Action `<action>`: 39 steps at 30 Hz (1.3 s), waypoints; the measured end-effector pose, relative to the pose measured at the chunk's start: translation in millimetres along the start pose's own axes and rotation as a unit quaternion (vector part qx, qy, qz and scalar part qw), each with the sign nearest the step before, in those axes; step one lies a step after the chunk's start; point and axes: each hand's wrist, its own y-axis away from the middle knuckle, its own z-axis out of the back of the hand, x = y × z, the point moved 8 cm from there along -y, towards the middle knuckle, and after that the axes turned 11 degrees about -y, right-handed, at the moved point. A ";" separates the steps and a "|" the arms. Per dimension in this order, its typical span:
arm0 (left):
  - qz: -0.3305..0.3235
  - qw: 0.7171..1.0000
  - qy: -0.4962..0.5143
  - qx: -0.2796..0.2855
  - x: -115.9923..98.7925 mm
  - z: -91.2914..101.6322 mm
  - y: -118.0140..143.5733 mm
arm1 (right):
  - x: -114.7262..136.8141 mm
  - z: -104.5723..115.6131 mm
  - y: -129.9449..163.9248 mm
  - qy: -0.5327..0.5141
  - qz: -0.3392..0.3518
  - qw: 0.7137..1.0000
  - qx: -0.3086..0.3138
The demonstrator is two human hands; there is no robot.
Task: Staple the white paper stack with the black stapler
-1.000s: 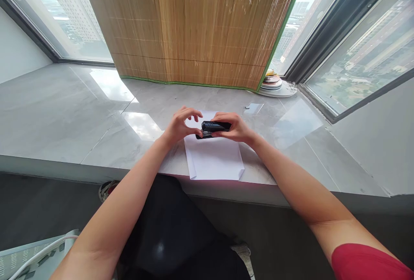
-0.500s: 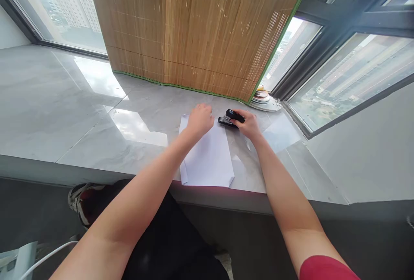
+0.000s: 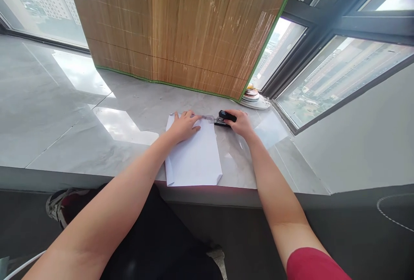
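Note:
A stack of white paper sheets [image 3: 194, 159] lies on the grey marble sill [image 3: 97, 142], reaching to its front edge. My left hand [image 3: 183, 126] rests flat on the paper's far end, fingers spread. My right hand [image 3: 238, 123] grips a black stapler [image 3: 224, 118] at the paper's far right corner, with its metal jaw pointing left toward the sheet's edge. The stapler sits low on the sill.
A bamboo blind [image 3: 181, 30] hangs down to the sill behind the paper. A stack of small plates [image 3: 254, 98] sits at the window corner on the right. Dark window frames [image 3: 310, 38] rise at right. A shoe [image 3: 61, 200] is on the floor below.
Both hands held the stapler over the paper a second ago. My left hand let go and went flat on the sheet; my right hand carried the stapler to the far right corner.

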 end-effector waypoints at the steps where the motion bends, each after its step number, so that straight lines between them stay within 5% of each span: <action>1: 0.006 1.000 0.002 0.002 1.3 0.3 0.2 | 3.8 -3.0 0.4 -0.003 0.004 1.000 0.016; 13: -0.046 0.999 0.021 0.015 -12.4 -2.5 0.7 | 50.1 -28.5 6.2 -0.074 0.062 0.994 0.059; 24: -0.118 0.991 0.007 0.068 -29.4 -3.0 8.3 | 48.3 -31.4 4.4 -0.040 0.064 0.997 0.017; 39: -0.097 0.993 0.005 0.072 -24.3 -2.8 9.4 | 42.9 -27.6 3.7 -0.045 0.069 0.997 0.013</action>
